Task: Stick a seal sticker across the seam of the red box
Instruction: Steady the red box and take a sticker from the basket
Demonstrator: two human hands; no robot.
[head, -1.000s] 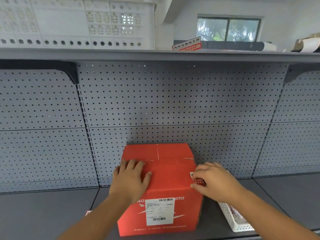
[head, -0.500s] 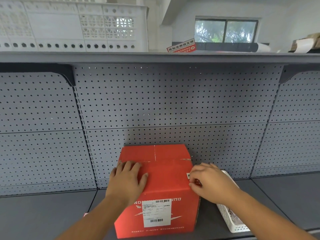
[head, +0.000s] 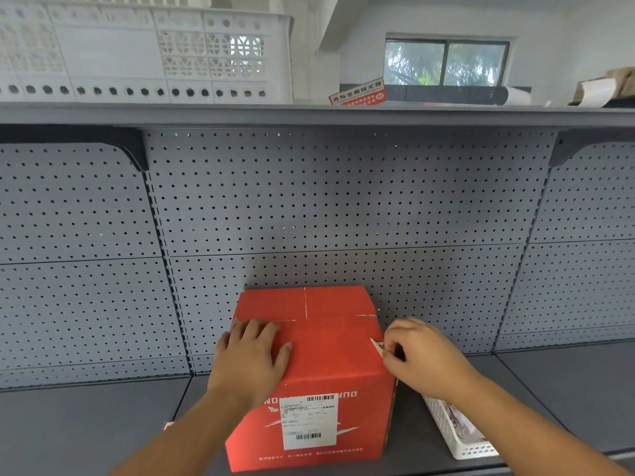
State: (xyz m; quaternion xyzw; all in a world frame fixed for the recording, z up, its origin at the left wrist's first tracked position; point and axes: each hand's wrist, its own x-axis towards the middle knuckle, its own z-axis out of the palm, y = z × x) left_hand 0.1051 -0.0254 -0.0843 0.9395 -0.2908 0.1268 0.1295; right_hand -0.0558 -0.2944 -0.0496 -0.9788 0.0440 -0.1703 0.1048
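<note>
A red box (head: 330, 355) with a white shipping label on its front stands on the grey shelf (head: 86, 424). Its top flaps meet in a seam running front to back at the far part of the lid. My left hand (head: 252, 355) lies flat on the left of the box top, fingers spread. My right hand (head: 417, 359) is at the box's top right edge, fingertips pinched on a small seal sticker (head: 378, 347) that touches that edge. Part of the sticker is hidden by my fingers.
A white plastic basket (head: 453, 438) with papers sits right of the box. Grey pegboard (head: 343, 207) backs the shelf. On the upper shelf stand a white crate (head: 144, 53) and a red-and-white label sheet (head: 359, 93). A small pink scrap (head: 169, 425) lies left of my forearm.
My right hand has shifted slightly along the box's right top edge, still pinching the sticker. My left hand stays flat on the lid. The view has dipped a little.
</note>
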